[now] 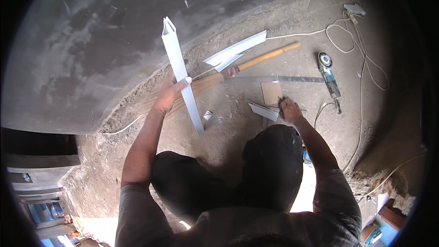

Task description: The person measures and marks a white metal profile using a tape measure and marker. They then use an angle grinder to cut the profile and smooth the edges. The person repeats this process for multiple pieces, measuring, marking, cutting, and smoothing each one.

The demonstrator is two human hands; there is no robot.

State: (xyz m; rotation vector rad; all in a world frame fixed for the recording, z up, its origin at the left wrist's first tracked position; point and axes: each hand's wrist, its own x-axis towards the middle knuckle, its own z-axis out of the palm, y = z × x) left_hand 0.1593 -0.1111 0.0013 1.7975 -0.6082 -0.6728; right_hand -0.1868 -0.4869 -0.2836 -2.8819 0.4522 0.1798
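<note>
My left hand (170,92) grips a long white hollow channel piece (179,68), holding it tilted with its open end up toward the grey wall. My right hand (290,110) rests low on the dusty floor, fingers closed around a thin dark tool I cannot make out, beside a small white offcut (264,111) and a flat brown board (271,93). My knees in dark trousers fill the lower middle.
A broom with a wooden handle (267,56) lies behind the channel. Two white cut strips (235,50) lie near it. An angle grinder (329,78) with its white cable (361,64) sits at the right. A grey metal bar (292,79) lies flat.
</note>
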